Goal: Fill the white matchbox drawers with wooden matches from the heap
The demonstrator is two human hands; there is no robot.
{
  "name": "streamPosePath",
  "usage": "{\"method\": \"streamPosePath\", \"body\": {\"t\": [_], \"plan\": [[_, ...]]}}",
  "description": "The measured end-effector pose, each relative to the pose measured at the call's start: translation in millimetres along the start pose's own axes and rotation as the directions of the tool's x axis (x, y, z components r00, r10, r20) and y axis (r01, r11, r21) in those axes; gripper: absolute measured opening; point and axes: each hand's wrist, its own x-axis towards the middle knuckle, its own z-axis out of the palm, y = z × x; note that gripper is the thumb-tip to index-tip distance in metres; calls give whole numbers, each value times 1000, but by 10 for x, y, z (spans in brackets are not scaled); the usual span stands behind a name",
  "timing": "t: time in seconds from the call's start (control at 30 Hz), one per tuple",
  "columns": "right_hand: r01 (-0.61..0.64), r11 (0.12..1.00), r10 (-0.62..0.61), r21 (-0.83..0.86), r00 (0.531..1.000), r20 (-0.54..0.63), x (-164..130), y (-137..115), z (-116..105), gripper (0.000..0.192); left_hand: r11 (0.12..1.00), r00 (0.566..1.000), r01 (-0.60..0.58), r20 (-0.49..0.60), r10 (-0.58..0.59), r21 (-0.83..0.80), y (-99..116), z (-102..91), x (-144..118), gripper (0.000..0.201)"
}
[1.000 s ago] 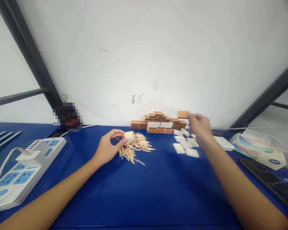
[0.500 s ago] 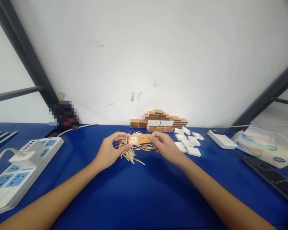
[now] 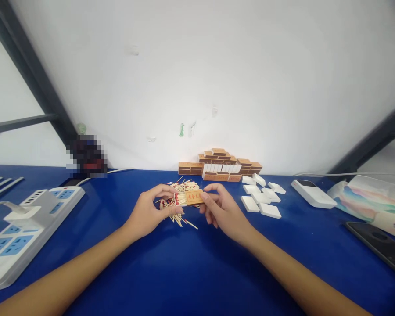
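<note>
Both hands together now over the loose pile of red-tipped wooden matches point(image 3: 181, 206), mid-counter: left hand point(image 3: 148, 210) fingers pinching a filled white tray point(image 3: 180, 199), right hand point(image 3: 222, 210) fingers gripping the tan cardboard sleeve point(image 3: 195, 197), now pushed further over it than half a second ago.

Both forearms are stretched forward and angled inward, so that the hands meet at the middle. The left hand point(image 3: 148, 210) is curled, fingertips pinched in a grip. The right hand point(image 3: 224, 210) is likewise pinched, thumb uppermost.
</note>
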Motion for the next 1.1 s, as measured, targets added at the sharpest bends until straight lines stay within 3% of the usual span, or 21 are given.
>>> {"method": "streamPosePath", "body": {"t": [0.07, 0.13, 0.33, 0.47, 0.57, 0.77, 0.87, 0.97, 1.1], "plan": [[19, 1000, -19, 3, 999, -33, -28, 10, 52, 53, 999, 1000, -19, -7, 19, 45, 22, 9, -23, 43], [27, 999, -26, -27, 1000, 10, -79, -7, 115, 60, 995, 999, -44, 27, 42, 85, 51, 23, -56, 50], [99, 987, -69, -123, 971, 229, -247, -119, 259, 52, 939, 964, -243, 173, 204, 244, 150, 53, -131, 104], [112, 985, -57, -132, 930, 362, -287, -148, 257, 48, 846, 908, -418, 192, 374, 331, 176, 50, -119, 91], [129, 979, -62, -156, 924, 377, -297, -152, 252, 44, 810, 889, -457, 227, 398, 367, 148, 45, -105, 81], [258, 908, -146, -329, 933, 328, -285, -200, 240, 40, 826, 894, -442, 251, 372, 351, 71, 19, -96, 89], [299, 840, -202, -453, 947, 249, -245, -166, 172, 44, 844, 909, -414, 207, 363, 340, 82, -2, -103, 67], [268, 766, -220, -584, 963, 153, -170, -82, 72, 52, 897, 961, -277, 91, 262, 345, 91, -48, -71, 41], [263, 692, -268, -672, 958, 98, -78, -13, -41, 43, 955, 988, -64, -118, 101, 290, 23, -162, 162, 46]]}}
